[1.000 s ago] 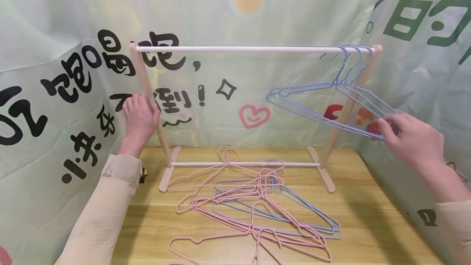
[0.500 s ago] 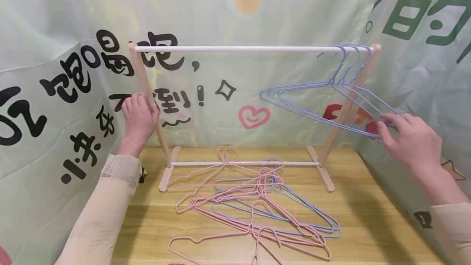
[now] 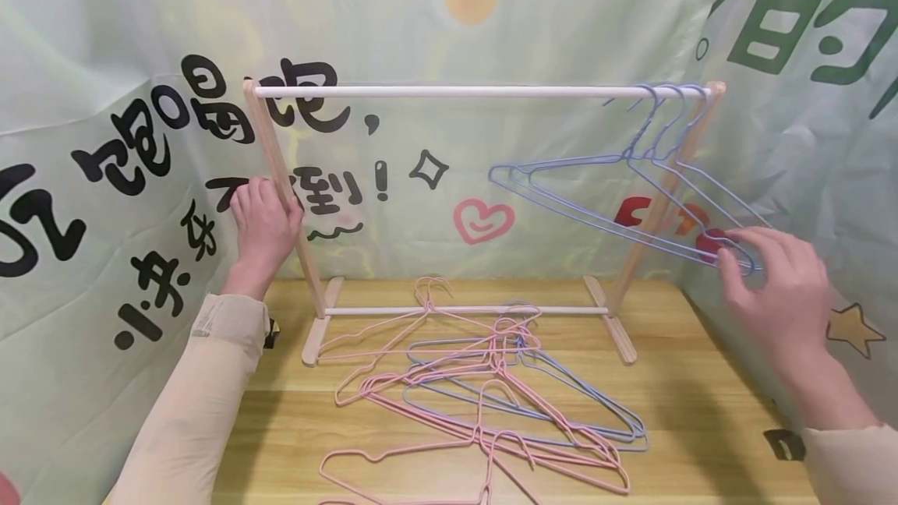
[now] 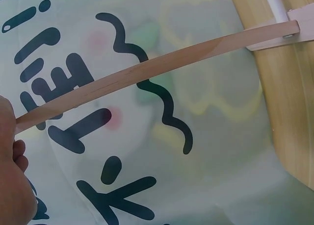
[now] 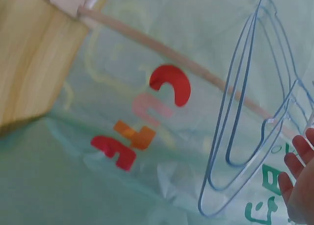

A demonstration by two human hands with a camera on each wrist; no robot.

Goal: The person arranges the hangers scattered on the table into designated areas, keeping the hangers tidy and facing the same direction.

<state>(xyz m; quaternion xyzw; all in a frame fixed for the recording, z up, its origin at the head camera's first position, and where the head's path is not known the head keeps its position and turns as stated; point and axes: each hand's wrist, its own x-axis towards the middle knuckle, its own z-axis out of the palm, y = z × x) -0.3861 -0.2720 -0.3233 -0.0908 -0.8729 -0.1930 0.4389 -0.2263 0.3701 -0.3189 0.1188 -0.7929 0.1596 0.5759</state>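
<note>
My left hand [image 3: 263,228] grips the left wooden post [image 3: 273,150] of a small clothes rack; the left wrist view has the same hand [image 4: 14,181] at its edge. Three blue wire hangers [image 3: 561,160] hang by their hooks at the right end of the white top rod [image 3: 449,91]. Around their right-hand corners, my right hand [image 3: 782,294] is held with thumb and fingers apart. Looking from the right wrist, the hangers swing free of the relaxed fingers [image 5: 293,163], with no wire held between them.
Several pink hangers [image 3: 403,450] lie tangled with more blue hangers [image 3: 617,407] on the wooden table [image 3: 701,427]. A white lower bar [image 3: 575,310] joins the rack's feet. Printed cloth [image 3: 393,14] stands behind and at both sides.
My right hand has moved a little left and its fingers have loosened from the hanger corners, which now show. The hangers' left corners have shifted left. The left hand keeps its grip.
</note>
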